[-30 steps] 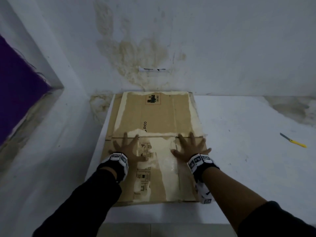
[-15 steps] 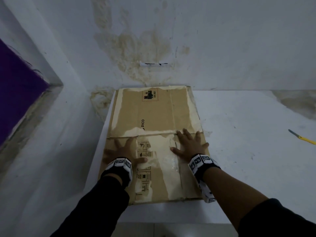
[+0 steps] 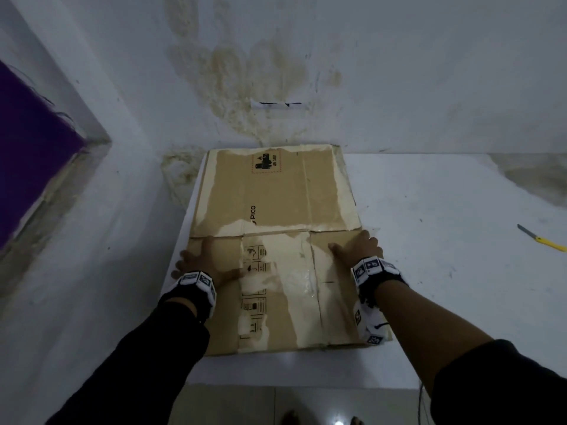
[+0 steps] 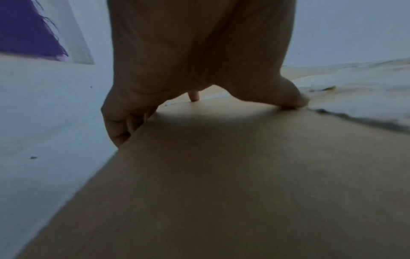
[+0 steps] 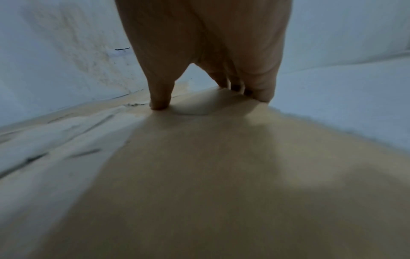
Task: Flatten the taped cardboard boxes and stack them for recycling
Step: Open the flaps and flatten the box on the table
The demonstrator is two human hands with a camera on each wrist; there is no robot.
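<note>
Flattened box point(image 3: 276, 240) lies on the bench point(image 3: 429, 271), far edge against the wall. Left hand point(image 3: 208, 262) fingers curl over its left edge; right hand point(image 3: 357, 248) at the right edge (grip unclear, probably wrapping). Lift evenly, keep it flat.

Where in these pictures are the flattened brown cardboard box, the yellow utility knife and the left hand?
flattened brown cardboard box point(image 3: 276, 191): head view, far panel.
yellow utility knife point(image 3: 549, 243): head view, yellow handle.
left hand point(image 3: 208, 262): head view, back of the hand.
</note>
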